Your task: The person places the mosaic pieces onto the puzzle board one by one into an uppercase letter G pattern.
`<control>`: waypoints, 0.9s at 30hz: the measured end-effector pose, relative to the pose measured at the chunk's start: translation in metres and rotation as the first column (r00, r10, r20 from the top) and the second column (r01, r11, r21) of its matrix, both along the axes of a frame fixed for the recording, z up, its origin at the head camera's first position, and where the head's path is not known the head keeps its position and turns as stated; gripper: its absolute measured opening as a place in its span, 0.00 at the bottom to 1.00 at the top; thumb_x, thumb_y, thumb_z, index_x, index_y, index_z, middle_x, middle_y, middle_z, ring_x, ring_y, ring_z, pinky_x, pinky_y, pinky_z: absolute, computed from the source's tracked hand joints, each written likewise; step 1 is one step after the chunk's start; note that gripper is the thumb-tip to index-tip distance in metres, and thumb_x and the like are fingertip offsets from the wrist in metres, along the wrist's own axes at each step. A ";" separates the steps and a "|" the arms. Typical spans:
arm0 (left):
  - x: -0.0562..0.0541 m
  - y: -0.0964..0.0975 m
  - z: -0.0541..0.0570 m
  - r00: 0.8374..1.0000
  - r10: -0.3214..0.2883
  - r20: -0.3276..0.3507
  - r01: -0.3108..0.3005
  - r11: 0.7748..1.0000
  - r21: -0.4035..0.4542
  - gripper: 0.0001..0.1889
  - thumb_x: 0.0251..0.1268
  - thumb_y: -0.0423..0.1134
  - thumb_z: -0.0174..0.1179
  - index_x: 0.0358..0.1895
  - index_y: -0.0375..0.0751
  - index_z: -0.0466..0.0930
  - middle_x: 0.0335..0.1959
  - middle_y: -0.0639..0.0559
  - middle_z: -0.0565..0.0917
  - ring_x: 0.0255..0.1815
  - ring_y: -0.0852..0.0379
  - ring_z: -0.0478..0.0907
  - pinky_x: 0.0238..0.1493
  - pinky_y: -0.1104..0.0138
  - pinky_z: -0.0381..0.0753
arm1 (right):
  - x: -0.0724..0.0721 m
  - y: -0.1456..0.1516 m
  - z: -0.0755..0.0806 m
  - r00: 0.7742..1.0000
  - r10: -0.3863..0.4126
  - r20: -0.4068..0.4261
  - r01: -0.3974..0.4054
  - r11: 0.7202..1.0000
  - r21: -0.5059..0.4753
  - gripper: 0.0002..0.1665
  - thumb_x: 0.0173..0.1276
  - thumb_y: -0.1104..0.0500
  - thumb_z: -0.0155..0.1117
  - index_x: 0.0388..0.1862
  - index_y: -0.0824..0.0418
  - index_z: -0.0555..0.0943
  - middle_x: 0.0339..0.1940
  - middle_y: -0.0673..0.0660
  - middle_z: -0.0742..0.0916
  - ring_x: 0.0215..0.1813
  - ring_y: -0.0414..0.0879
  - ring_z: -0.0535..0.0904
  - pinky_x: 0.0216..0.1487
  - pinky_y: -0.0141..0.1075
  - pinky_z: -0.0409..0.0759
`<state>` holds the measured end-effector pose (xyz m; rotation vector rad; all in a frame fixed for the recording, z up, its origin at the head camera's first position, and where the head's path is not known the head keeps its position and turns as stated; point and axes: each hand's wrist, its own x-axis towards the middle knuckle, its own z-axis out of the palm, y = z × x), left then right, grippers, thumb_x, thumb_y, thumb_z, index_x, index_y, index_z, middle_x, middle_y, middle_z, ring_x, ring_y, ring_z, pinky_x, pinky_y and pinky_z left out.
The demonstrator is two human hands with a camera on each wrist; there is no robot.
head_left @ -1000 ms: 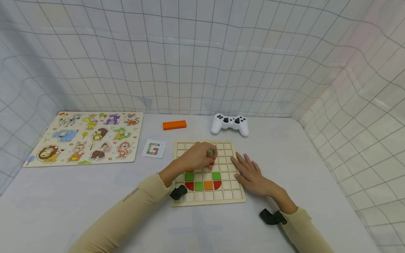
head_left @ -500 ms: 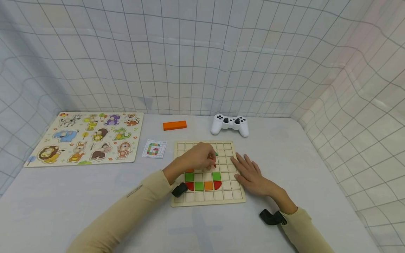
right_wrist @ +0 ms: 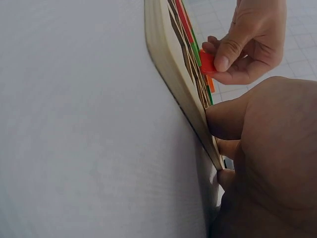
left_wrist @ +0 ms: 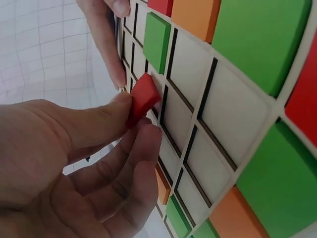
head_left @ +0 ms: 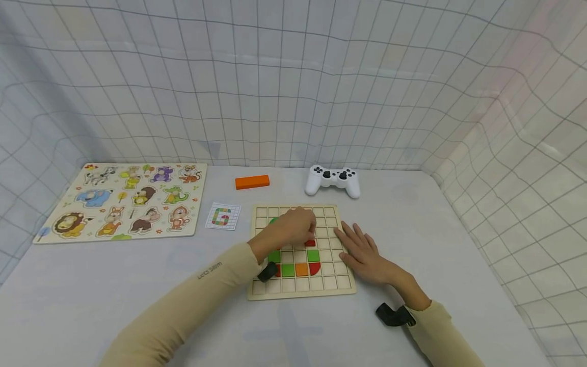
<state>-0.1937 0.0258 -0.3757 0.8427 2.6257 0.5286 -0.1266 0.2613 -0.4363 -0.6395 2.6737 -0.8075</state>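
A wooden grid board (head_left: 330,285) lies on the table with red, green and orange tiles set in several of its squares. My left hand (head_left: 293,227) is over the board and pinches a red tile (left_wrist: 143,99) between thumb and fingers. The tile is tilted, close over a square beside a green tile (left_wrist: 157,43). My right hand (head_left: 364,257) rests at the board's right edge with fingers spread, the fingertips touching its rim. The left hand hides part of the board's upper middle in the head view.
A small pattern card (head_left: 223,216) lies left of the board. Farther back are an orange block (head_left: 252,182) and a white game controller (head_left: 332,180). At the far left lies an animal puzzle board (head_left: 124,204). Grid-patterned white cloth walls (head_left: 293,92) enclose the table.
My left hand has shifted slightly right and turned, bringing the red tile down to a square just above the right-hand green tile. The right hand has stayed still.
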 end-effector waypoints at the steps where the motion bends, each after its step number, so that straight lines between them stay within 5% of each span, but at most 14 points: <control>1: 0.000 0.001 0.000 1.000 0.003 -0.004 -0.003 1.000 0.004 0.09 0.67 0.36 0.65 0.27 0.43 0.82 0.25 0.55 0.79 0.27 0.58 0.74 0.33 0.65 0.76 | 0.000 0.000 0.000 1.000 -0.001 0.000 0.001 1.000 0.000 0.37 0.82 0.52 0.45 0.83 0.59 0.47 0.84 0.62 0.46 0.82 0.66 0.30 0.74 0.66 0.30; 19: 0.010 0.010 -0.001 0.996 0.066 -0.054 -0.070 0.995 -0.078 0.13 0.67 0.35 0.64 0.23 0.44 0.76 0.21 0.54 0.78 0.21 0.57 0.73 0.24 0.66 0.76 | 0.001 -0.001 0.002 1.000 0.002 -0.003 -0.002 1.000 0.000 0.37 0.82 0.53 0.45 0.83 0.60 0.48 0.84 0.63 0.46 0.82 0.66 0.30 0.74 0.66 0.31; 27: 0.011 -0.005 -0.003 0.997 0.078 -0.023 -0.078 0.997 0.004 0.04 0.65 0.38 0.66 0.31 0.46 0.83 0.31 0.55 0.82 0.28 0.55 0.75 0.30 0.63 0.76 | 0.000 -0.001 0.002 1.000 0.002 -0.002 -0.002 1.000 -0.002 0.37 0.82 0.53 0.45 0.82 0.60 0.48 0.84 0.63 0.47 0.82 0.67 0.31 0.74 0.66 0.31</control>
